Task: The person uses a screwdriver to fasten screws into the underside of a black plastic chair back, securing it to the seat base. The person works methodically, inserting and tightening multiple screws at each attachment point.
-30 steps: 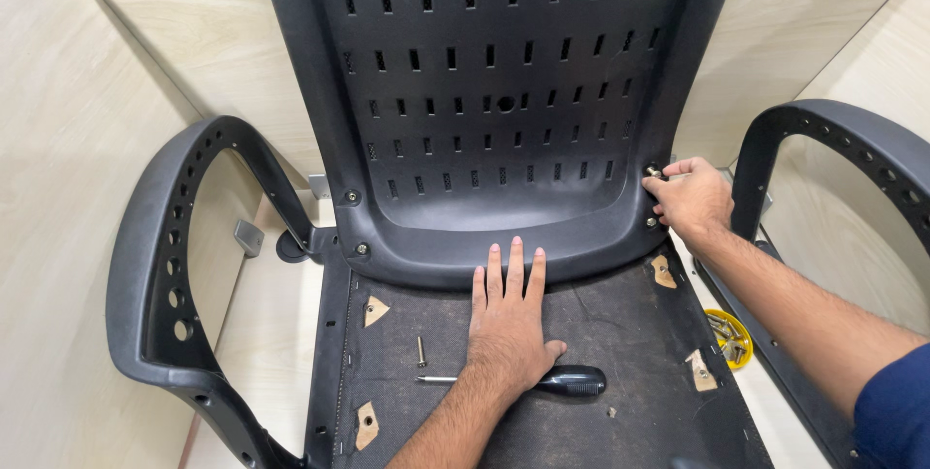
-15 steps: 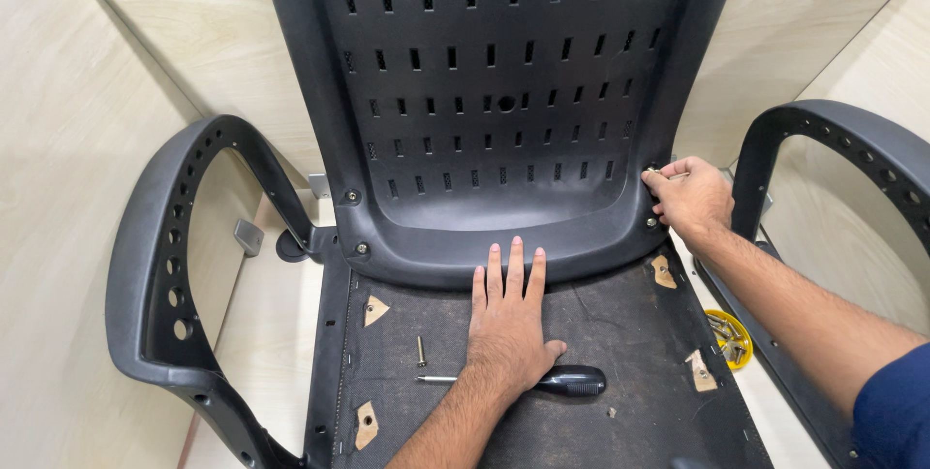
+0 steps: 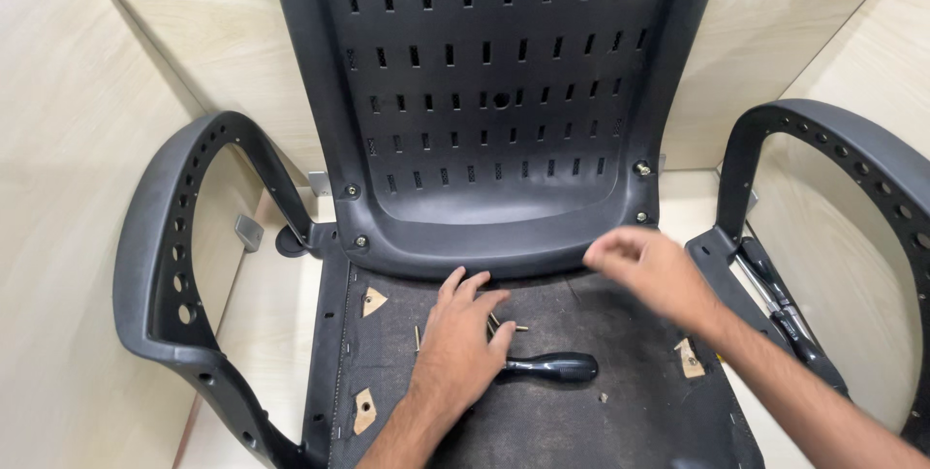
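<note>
While the left hand (image 3: 457, 333) is laid flat, fingers spread, on the seat base (image 3: 581, 411) just in front of the black backrest (image 3: 484, 91), nothing is gripped by it. A screwdriver (image 3: 547, 367) and loose screws (image 3: 504, 324) are seen right beside it. The right hand (image 3: 644, 270) is blurred below the backrest's lower corner; its grip cannot be told.

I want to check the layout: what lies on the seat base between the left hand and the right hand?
In the head view, the black screwdriver handle lies between the left hand and right hand, on the dark seat base.
</note>
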